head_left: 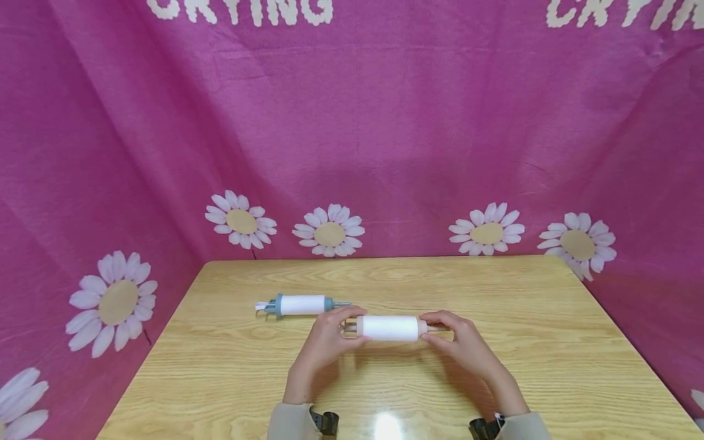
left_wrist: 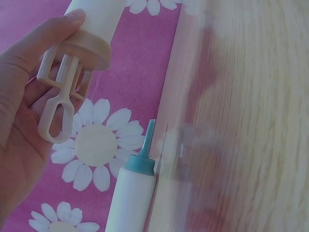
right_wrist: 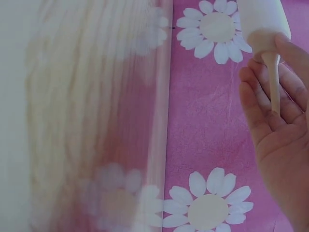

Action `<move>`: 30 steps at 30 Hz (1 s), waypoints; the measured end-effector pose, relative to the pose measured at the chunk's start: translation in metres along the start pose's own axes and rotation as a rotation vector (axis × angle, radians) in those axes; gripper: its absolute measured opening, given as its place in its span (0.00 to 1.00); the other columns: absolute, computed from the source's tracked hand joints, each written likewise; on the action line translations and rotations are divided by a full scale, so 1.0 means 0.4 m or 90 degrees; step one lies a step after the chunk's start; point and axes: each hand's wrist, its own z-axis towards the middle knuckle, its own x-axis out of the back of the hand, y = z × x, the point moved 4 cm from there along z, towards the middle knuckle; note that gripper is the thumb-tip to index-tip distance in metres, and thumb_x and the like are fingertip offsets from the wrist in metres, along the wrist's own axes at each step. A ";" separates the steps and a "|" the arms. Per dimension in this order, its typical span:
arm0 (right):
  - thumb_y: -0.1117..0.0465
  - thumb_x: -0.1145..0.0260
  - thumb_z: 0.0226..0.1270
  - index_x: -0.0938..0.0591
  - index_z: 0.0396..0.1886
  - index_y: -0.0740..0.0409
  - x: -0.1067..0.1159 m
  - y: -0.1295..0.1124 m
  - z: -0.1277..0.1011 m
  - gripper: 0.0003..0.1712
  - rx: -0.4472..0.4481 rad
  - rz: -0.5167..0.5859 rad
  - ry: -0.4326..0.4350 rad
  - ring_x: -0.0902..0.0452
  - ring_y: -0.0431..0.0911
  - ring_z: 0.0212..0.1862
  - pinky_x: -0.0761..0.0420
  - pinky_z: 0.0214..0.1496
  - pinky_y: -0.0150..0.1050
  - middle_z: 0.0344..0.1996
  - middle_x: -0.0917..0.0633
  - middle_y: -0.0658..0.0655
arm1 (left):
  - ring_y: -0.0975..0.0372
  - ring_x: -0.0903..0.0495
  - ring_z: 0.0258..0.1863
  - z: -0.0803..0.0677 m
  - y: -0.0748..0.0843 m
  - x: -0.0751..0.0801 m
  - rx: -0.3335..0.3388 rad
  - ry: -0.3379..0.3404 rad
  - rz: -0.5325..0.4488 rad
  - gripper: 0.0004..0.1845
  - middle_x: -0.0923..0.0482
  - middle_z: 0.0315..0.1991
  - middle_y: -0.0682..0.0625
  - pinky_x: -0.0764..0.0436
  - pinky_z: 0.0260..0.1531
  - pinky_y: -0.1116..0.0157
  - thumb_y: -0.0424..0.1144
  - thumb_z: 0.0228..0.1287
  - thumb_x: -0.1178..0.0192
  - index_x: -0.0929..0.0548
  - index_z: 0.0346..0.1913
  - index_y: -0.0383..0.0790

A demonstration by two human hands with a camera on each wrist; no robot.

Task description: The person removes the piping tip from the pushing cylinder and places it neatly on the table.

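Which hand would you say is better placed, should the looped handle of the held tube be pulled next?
Probably the left hand: it pinches the tube at the end where the looped handle sticks out. The right hand pinches the opposite end, by the spout, so it could steady the tube.

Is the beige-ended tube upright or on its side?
On its side: in the head view the beige-ended tube runs crosswise, left hand at its handle, right hand at its nozzle.

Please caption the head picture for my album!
Left hand and right hand hold a beige-ended white tube above a table.
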 end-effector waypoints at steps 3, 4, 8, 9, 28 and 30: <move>0.58 0.32 0.65 0.19 0.55 0.58 -0.006 0.014 0.001 0.20 -0.063 0.083 -0.006 0.21 0.30 0.48 0.15 0.52 0.38 0.50 0.14 0.58 | 0.57 0.18 0.56 -0.001 0.000 0.003 0.002 0.003 0.003 0.23 0.16 0.53 0.51 0.18 0.56 0.57 0.44 0.51 0.25 0.16 0.52 0.47; 0.57 0.33 0.67 0.21 0.57 0.60 -0.008 0.020 0.001 0.21 -0.092 0.117 -0.008 0.22 0.29 0.49 0.16 0.52 0.36 0.52 0.15 0.60 | 0.57 0.18 0.56 -0.002 0.000 0.003 0.003 0.004 0.004 0.23 0.16 0.53 0.51 0.18 0.56 0.57 0.44 0.51 0.25 0.16 0.52 0.47; 0.53 0.41 0.73 0.25 0.61 0.68 -0.020 0.041 0.003 0.26 -0.213 0.230 -0.013 0.20 0.33 0.47 0.16 0.52 0.36 0.54 0.18 0.67 | 0.57 0.18 0.56 -0.003 -0.002 0.006 0.010 0.001 0.008 0.23 0.16 0.54 0.51 0.18 0.57 0.57 0.45 0.51 0.25 0.16 0.53 0.49; 0.53 0.42 0.74 0.26 0.61 0.68 -0.023 0.043 0.004 0.26 -0.233 0.244 -0.016 0.19 0.36 0.47 0.15 0.52 0.38 0.53 0.18 0.67 | 0.57 0.18 0.56 -0.004 -0.003 0.006 0.011 0.001 0.007 0.23 0.16 0.54 0.52 0.18 0.56 0.57 0.45 0.51 0.25 0.16 0.53 0.49; 0.56 0.38 0.72 0.22 0.49 0.75 -0.047 0.039 0.014 0.22 -0.225 0.288 -0.077 0.18 0.39 0.35 0.13 0.45 0.45 0.33 0.15 0.49 | 0.57 0.17 0.55 -0.001 -0.009 0.008 -0.009 0.008 0.013 0.23 0.15 0.53 0.50 0.18 0.57 0.58 0.44 0.50 0.24 0.15 0.51 0.47; 0.56 0.38 0.71 0.22 0.49 0.75 -0.045 0.037 0.014 0.22 -0.219 0.279 -0.073 0.18 0.38 0.35 0.13 0.45 0.46 0.35 0.15 0.51 | 0.57 0.17 0.55 0.000 -0.008 0.011 -0.012 0.011 0.015 0.23 0.15 0.53 0.51 0.18 0.57 0.58 0.44 0.50 0.24 0.15 0.51 0.47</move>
